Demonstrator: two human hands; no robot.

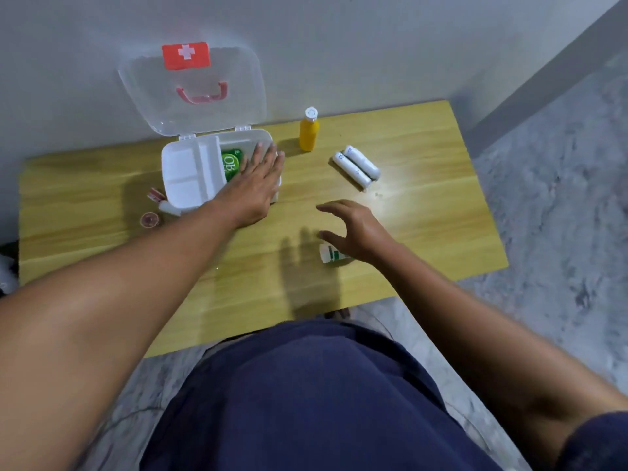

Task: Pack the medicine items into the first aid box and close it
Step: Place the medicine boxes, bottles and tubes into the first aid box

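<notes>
The white first aid box (183, 180) stands open on the wooden table, its clear lid (193, 93) with a red cross label leaning back against the wall. A green packet (230, 163) lies in the box's right compartment. My left hand (253, 188) lies flat over the box's right side, fingers spread, holding nothing. My right hand (353, 229) hovers with fingers apart just above a small white bottle with a green label (331, 254) that lies on its side. An orange bottle (308, 130) stands upright to the right of the box. Two white tubes (356, 166) lie side by side further right.
A small white and red item (162, 200) and a small round reddish tin (150, 219) sit by the box's front left corner. The table (424, 232) stands against a grey wall. Grey marbled floor runs along its right and front edges.
</notes>
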